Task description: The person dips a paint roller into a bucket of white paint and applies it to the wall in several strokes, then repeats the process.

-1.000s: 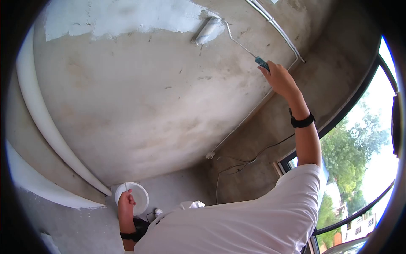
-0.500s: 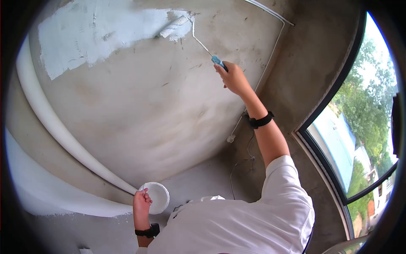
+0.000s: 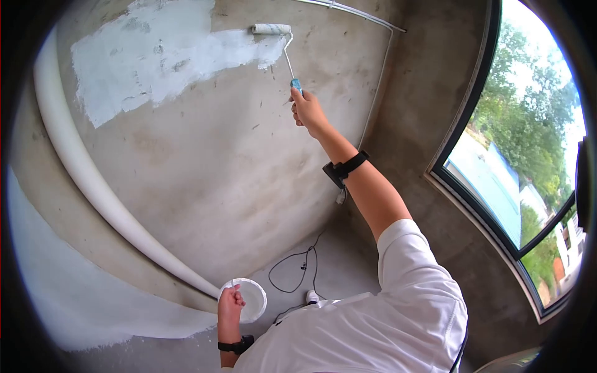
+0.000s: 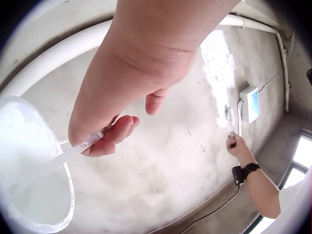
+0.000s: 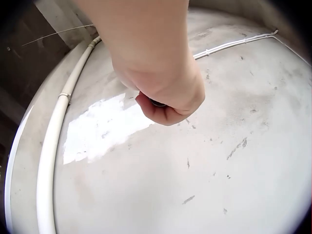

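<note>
My right hand (image 3: 308, 112) grips the blue handle (image 3: 296, 83) of a paint roller, its arm stretched up toward the wall. The white roller sleeve (image 3: 272, 28) lies level over bare wall, just above the upper edge of a fresh white paint patch (image 3: 149, 59). Low at my side, my left hand (image 3: 230, 303) holds a white bucket (image 3: 264, 303) at its rim side. In the left wrist view, its fingers curl round a pale, translucent strip (image 4: 87, 141) that reaches into the bucket. The right wrist view hides the roller behind my right hand (image 5: 168, 105).
A thick white pipe (image 3: 93, 180) runs down the wall at left. Thin white conduit (image 3: 348, 9) crosses the top, near the corner. A dark-framed window (image 3: 522, 143) stands at right. On the floor lies a black cable (image 3: 289, 290), by a white shoe (image 3: 312, 296).
The roller has moved left across the wall and turned from slanted to level, rising off the patch's right end. My view has swung right; the left hand still holds the bucket.
</note>
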`<control>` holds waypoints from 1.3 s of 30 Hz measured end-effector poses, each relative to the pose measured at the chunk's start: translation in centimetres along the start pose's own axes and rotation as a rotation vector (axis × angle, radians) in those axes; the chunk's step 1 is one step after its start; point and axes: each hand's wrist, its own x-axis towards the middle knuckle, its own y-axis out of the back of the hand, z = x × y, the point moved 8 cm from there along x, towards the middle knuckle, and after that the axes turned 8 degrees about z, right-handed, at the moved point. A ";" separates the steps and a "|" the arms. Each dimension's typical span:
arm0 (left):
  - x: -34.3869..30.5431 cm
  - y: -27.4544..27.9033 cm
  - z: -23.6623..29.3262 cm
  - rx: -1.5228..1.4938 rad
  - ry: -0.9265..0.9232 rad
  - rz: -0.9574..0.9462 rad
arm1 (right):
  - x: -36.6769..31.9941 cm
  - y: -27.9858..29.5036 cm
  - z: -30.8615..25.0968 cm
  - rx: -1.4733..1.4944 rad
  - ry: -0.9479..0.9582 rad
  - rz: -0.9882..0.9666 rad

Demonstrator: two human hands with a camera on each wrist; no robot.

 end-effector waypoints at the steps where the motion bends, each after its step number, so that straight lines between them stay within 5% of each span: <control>1: 0.2 0.0 0.0 -0.003 0.007 0.002 | 0.3 0.1 -0.1 -0.004 0.003 0.005; 9: 0.6 -0.5 -0.1 0.014 0.036 -0.042 | -0.6 1.3 1.5 -0.434 0.042 0.132; 18: 1.0 -2.0 0.1 0.018 0.048 -0.099 | 1.0 2.8 -2.3 -0.435 0.038 0.047; 26: 2.0 -1.8 -1.0 -0.021 0.059 -0.112 | -0.3 4.2 -0.5 -0.597 -0.038 -0.007; 29: 1.9 -1.5 -0.9 0.002 0.061 -0.100 | 0.5 3.6 -2.6 -0.403 -0.044 -0.030; 39: 1.5 -2.3 -0.4 -0.022 0.044 -0.095 | -1.0 4.0 -1.6 -0.458 -0.183 -0.010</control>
